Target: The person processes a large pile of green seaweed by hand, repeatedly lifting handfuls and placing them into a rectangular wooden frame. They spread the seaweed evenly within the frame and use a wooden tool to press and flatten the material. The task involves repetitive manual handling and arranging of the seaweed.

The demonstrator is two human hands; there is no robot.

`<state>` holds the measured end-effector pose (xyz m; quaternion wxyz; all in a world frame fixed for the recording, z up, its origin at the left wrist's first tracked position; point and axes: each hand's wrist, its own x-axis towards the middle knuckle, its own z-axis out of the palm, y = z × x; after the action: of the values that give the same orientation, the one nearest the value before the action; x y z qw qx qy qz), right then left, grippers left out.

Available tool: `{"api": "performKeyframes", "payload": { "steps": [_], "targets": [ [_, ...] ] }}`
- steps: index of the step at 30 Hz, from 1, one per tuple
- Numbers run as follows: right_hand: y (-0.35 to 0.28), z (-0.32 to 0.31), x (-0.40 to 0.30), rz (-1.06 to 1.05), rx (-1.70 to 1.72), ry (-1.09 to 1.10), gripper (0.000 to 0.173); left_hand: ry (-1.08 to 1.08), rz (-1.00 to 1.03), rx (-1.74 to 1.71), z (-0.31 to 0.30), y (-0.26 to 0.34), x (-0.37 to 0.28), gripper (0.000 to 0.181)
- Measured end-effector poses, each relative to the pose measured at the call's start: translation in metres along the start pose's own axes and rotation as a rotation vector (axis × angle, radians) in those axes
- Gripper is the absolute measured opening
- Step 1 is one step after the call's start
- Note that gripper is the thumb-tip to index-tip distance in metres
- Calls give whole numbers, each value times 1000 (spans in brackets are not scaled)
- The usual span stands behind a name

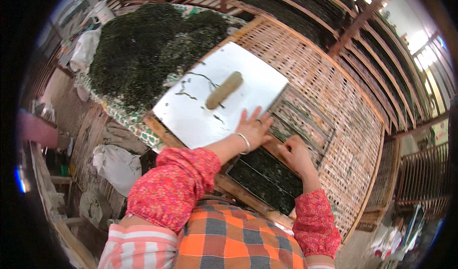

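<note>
My left hand (253,128), with a silver bangle at the wrist, has its fingers spread at the near right edge of a white board (193,122). On the board lies a brownish oblong brush or block (224,91), among a few dark leaf shreds. My right hand (297,156) is curled over a wooden strip (274,145) that crosses a thin rectangular frame (332,135). Dark green shredded leaf (266,179) fills the frame's near sections. The frame's far sections show slatted mat beneath, with only scattered bits.
A large woven bamboo mat (352,140) in a wooden rim lies under the frame. Beyond the board, a heap of dark green leaf (139,50) rests on a green-and-white patterned sheet (130,122). Slatted racks (379,79) stand far right; a white sack (118,167) sits at left.
</note>
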<state>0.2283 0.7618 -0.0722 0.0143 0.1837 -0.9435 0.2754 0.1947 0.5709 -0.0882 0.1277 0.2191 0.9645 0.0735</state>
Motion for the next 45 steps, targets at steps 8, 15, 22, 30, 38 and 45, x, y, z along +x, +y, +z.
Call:
{"api": "performKeyframes", "payload": {
  "steps": [8,15,22,30,38,45],
  "targets": [
    [-6,8,-5,142,-63,94,20,655,152,-169,-63,-135,-59,64],
    [-19,13,-3,184,-430,165,15,108,250,-131,-50,-291,-41,60],
    [-114,20,-37,623,-381,256,21,-185,167,431,-25,-465,-117,87],
    [-171,45,-44,702,-244,300,18,-161,-695,24,-101,-572,-49,99],
    [-210,56,29,646,26,224,18,161,-368,-43,-92,-541,-115,41],
    [-258,54,136,81,66,276,23,749,-59,251,-281,-501,-173,54]
  ]
}}
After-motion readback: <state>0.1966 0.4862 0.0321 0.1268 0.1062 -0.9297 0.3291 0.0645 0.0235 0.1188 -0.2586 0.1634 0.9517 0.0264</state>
